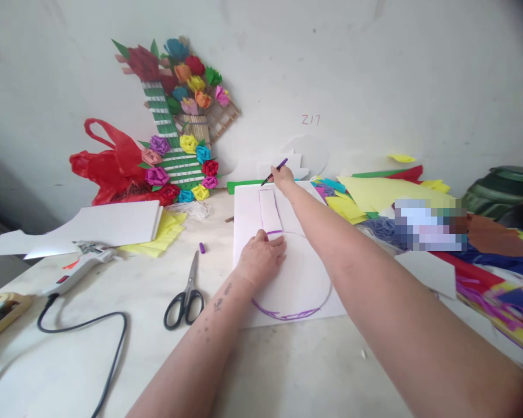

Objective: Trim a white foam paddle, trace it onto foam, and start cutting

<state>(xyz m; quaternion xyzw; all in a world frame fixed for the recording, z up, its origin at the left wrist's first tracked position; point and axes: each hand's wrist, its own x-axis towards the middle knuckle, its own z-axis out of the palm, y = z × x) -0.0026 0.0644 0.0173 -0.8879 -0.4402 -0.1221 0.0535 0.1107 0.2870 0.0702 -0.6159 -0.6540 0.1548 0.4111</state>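
Observation:
A white sheet lies on the table, with a large circle and a narrow rectangle above it outlined in purple. My left hand rests flat on the sheet, fingers spread over the circle's upper left, just below the rectangle. At the sheet's far edge, my right hand holds a purple marker, its tip pointing down near the top of the rectangle. The purple marker cap lies left of the sheet. Black-handled scissors lie to the left of my left forearm.
A glue gun with a black cord, white card and a red bag are at the left. Paper flower crafts lean on the wall. Coloured paper and yarn cover the right side.

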